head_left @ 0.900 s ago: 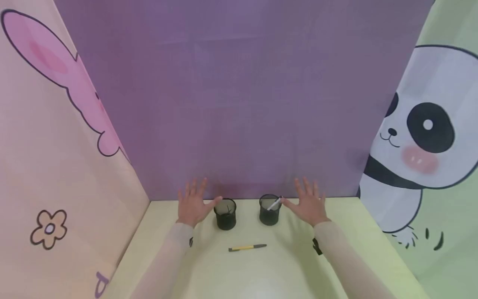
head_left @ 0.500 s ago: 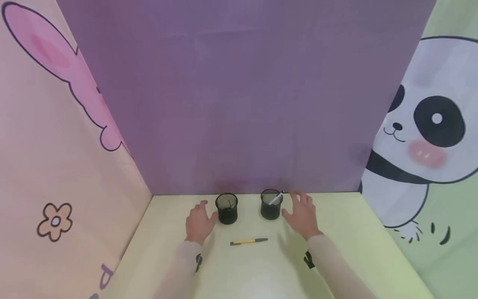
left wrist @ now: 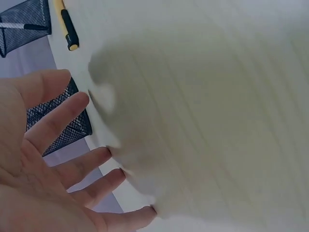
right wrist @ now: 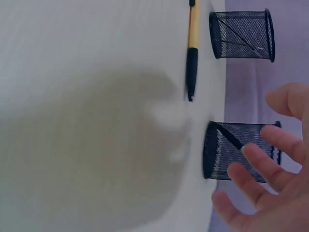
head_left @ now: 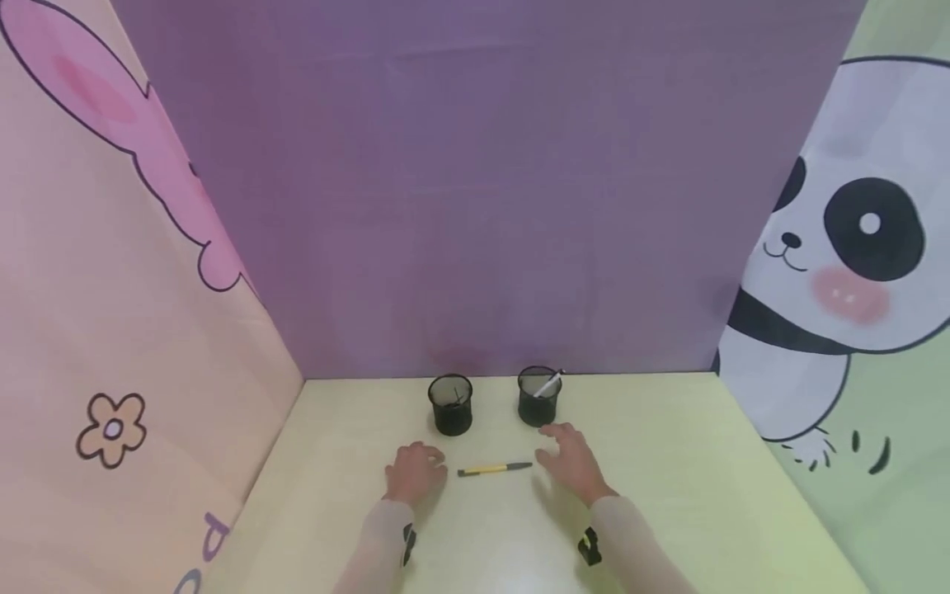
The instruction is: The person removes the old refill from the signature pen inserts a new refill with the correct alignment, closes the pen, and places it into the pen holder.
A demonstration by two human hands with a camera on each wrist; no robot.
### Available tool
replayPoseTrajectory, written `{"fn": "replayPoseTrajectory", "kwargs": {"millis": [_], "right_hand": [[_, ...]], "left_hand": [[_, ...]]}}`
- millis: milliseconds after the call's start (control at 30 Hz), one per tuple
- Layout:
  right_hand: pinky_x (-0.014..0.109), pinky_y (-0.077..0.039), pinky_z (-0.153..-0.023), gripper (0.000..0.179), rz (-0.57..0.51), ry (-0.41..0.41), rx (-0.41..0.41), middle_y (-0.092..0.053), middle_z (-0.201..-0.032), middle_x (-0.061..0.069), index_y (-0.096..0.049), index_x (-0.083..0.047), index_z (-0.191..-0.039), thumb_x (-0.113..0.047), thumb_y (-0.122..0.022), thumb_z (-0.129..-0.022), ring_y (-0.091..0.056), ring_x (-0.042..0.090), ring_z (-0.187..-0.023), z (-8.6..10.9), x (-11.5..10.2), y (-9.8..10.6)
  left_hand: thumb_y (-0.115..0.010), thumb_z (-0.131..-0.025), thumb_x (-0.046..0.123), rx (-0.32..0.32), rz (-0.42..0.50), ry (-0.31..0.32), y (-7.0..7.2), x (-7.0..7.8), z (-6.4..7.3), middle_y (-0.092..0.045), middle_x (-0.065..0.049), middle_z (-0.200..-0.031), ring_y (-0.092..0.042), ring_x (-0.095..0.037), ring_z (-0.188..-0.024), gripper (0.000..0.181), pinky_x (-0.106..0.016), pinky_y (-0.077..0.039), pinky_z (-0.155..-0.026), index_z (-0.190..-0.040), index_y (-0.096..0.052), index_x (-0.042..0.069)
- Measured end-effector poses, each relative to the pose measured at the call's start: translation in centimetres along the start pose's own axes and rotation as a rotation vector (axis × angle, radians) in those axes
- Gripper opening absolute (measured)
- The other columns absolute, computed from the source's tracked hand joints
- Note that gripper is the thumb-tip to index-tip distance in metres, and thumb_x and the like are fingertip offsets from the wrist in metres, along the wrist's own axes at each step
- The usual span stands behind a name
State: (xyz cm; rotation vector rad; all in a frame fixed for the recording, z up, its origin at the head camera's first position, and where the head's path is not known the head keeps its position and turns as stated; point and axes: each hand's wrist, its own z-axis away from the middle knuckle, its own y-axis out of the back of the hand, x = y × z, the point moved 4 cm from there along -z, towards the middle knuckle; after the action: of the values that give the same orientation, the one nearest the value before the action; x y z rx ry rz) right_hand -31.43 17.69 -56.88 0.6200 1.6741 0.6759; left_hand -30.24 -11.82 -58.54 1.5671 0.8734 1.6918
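Note:
A yellow pen [head_left: 493, 469] with dark ends lies crosswise on the table, between the two hands. My left hand [head_left: 414, 472] is just left of it, fingers loosely bent and apart from it. To the pen's right is my right hand [head_left: 574, 464], its fingers spread and holding nothing. Behind the pen stand two black mesh pen cups. The left cup [head_left: 452, 417] has a thin dark stick inside. In the right cup [head_left: 538, 409] a white pen [head_left: 548, 384] leans to the right. Neither hand touches a cup.
The pale yellow table [head_left: 490, 544] meets a purple back panel [head_left: 490, 206]. A pink side panel [head_left: 44, 330] with a flower drawing bounds the left, and a green panel with a panda [head_left: 824, 247] the right.
Both hands have drawn back from beside the cups toward the pen and moved closer together. Their widely spread fingers have become more bent. The pen and cups stay in place on the table.

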Motion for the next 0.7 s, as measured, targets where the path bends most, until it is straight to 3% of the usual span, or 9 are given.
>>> {"fn": "replayPoseTrajectory", "kwargs": {"millis": [133,267,400,700], "right_hand": [[0.054,-0.050,-0.099,0.035,-0.156,-0.057,-0.034,-0.064,-0.124,0.016,-0.066,-0.006,-0.126,-0.017,-0.071,-0.093,-0.061,0.035,-0.114,0.3,0.5,-1.4],[0.055,-0.049,-0.099,0.037,-0.226,-0.111,-0.112,-0.063,-0.127,0.015,-0.065,-0.009,-0.127,-0.021,-0.073,-0.093,-0.059,0.033,-0.116,0.7,0.7,-3.1],[0.059,-0.043,-0.103,0.039,-0.215,-0.162,-0.162,-0.060,-0.128,0.013,-0.066,-0.013,-0.127,-0.025,-0.076,-0.091,-0.051,0.033,-0.121,0.7,1.2,-4.5],[0.053,-0.033,-0.092,0.032,-0.076,-0.143,-0.117,-0.060,-0.121,0.007,-0.074,-0.030,-0.110,-0.030,-0.084,-0.079,-0.044,0.030,-0.110,-0.3,1.2,-6.0]], "left_hand": [[-0.071,-0.091,0.028,-0.022,0.022,-0.012,0.1,-0.2,0.3,-0.059,-0.019,-0.144,-0.047,-0.047,-0.137,0.023,-0.084,-0.026,-0.104,-0.110,-0.078,0.017],[-0.073,-0.087,0.028,-0.032,0.009,-0.013,-0.1,-0.8,0.3,-0.056,-0.020,-0.147,-0.045,-0.048,-0.138,0.027,-0.086,-0.024,-0.104,-0.112,-0.078,0.019],[-0.073,-0.087,0.030,-0.044,-0.018,-0.031,-0.3,-1.1,0.4,-0.052,-0.023,-0.151,-0.043,-0.049,-0.140,0.030,-0.085,-0.024,-0.104,-0.115,-0.077,0.021],[-0.075,-0.085,0.028,-0.080,-0.028,-0.030,-0.2,-1.0,0.8,-0.045,-0.023,-0.157,-0.034,-0.049,-0.148,0.040,-0.085,-0.018,-0.108,-0.124,-0.074,0.023]]}}
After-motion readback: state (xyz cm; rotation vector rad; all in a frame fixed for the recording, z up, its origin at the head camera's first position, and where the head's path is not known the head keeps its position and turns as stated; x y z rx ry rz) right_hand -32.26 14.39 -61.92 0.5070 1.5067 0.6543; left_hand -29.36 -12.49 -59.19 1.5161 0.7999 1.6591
